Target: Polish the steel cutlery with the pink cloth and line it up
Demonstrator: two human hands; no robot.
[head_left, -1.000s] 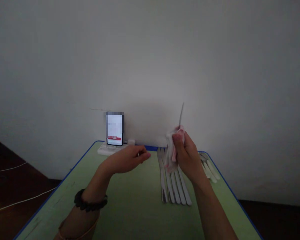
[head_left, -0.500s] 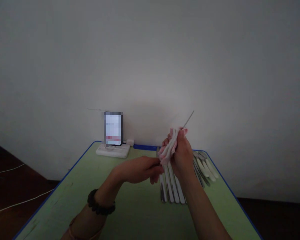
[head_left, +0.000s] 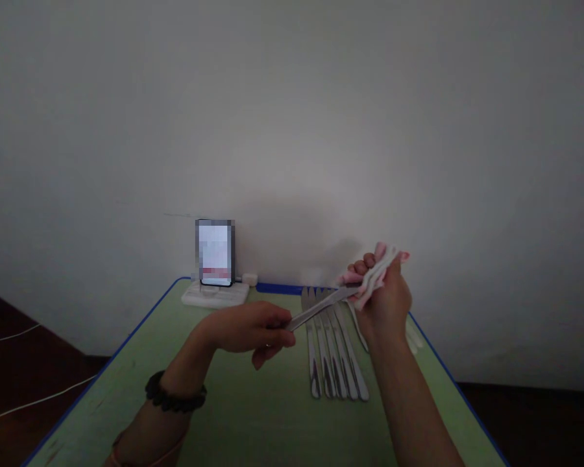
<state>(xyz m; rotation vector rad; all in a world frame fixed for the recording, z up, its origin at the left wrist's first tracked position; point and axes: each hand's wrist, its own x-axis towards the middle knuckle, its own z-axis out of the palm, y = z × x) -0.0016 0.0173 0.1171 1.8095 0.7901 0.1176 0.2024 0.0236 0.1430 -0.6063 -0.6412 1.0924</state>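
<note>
My left hand (head_left: 255, 331) pinches the handle end of a metal table knife (head_left: 316, 311), which slants up to the right above the table. Wrapped in my right hand (head_left: 387, 295) is a crumpled pink and white cloth (head_left: 376, 277), closed around the far end of the knife. The blade tip is hidden in the cloth. Below the held knife, several table knives (head_left: 339, 376) lie side by side on the green table, handles toward me.
A lit phone (head_left: 215, 253) stands on a white stand (head_left: 214, 297) at the back left of the blue-edged green table (head_left: 253, 415). White-handled cutlery (head_left: 413, 338) lies partly hidden behind my right hand. A grey wall (head_left: 292, 130) rises behind the table.
My right hand and the cloth have moved right, and my left hand slightly left. More of the knife's length now shows between them; its tip no longer sticks out above the cloth.
</note>
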